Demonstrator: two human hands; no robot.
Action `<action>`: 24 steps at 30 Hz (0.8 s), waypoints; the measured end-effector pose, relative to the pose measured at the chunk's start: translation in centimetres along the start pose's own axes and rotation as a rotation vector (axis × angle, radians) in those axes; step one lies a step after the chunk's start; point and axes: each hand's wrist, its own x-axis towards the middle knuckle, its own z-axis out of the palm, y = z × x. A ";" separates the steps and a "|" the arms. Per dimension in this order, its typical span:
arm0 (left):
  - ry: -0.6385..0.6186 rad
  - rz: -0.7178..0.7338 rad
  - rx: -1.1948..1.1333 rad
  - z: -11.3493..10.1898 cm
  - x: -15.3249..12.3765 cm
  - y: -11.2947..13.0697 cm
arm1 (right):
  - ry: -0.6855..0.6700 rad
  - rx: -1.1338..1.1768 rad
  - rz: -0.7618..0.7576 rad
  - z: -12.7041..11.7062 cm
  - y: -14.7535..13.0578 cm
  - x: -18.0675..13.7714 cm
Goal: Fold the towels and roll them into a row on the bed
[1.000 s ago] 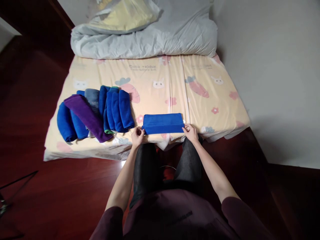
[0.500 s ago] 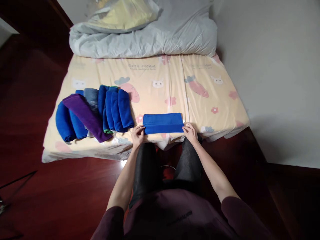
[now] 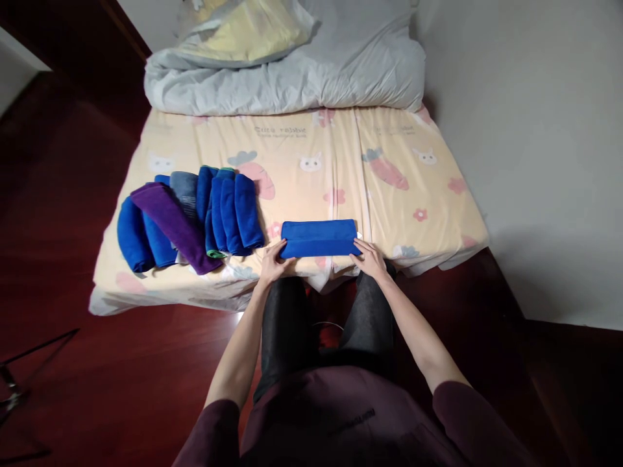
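Observation:
A blue towel point(image 3: 318, 239), folded into a flat strip, lies crosswise near the front edge of the bed. At its left end, my left hand point(image 3: 274, 263) touches the near corner, fingers forward and thumb spread along the front edge. My right hand point(image 3: 370, 261) rests likewise at the right end, its fingertips on the towel and the thumb apart at the near edge. A small white tag point(image 3: 359, 235) sticks out by the right end. To the left lie several rolled blue towels point(image 3: 248, 211), a purple towel point(image 3: 175, 227) across some of them, and a grey-blue towel point(image 3: 183, 193).
The bed point(image 3: 409, 214) has a cream sheet with rabbit and carrot prints. A bunched pale quilt point(image 3: 282, 84) lies at the back, with a yellow bundle in clear plastic point(image 3: 257, 35) on top. A wall point(image 3: 535, 162) stands right; a black metal stand point(image 3: 12, 389) is on the floor at left.
Both hands have loosened from a pinch at the towel's ends, thumbs now spread apart along its near edge. The towel stays in place; the view has shifted slightly.

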 end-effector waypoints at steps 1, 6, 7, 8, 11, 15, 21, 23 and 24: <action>-0.009 0.013 0.008 0.0 0.1 -0.1 | -0.004 -0.006 -0.003 0.0 0.0 0.0; -0.003 0.040 0.018 0.0 0.3 -0.7 | 0.005 0.014 0.000 0.3 0.6 0.2; 0.005 0.037 0.012 0.0 0.3 -0.9 | 0.012 0.028 0.004 0.4 0.7 0.2; 0.016 0.034 0.005 0.1 0.3 -1.0 | 0.021 0.045 0.009 0.4 0.8 0.3; 0.056 0.031 -0.018 0.3 0.3 -1.2 | 0.044 0.099 0.027 0.5 1.0 0.5; 0.079 0.005 -0.044 0.4 0.2 -1.2 | 0.042 0.138 0.059 0.3 0.9 0.6; 0.075 -0.063 -0.113 0.2 0.0 -0.6 | 0.044 0.147 0.098 0.2 0.7 0.5; 0.087 -0.109 -0.104 0.2 0.1 -0.5 | 0.036 0.119 0.150 0.1 0.6 0.5; 0.097 -0.133 -0.097 0.2 0.1 -0.5 | 0.032 0.106 0.179 0.1 0.6 0.5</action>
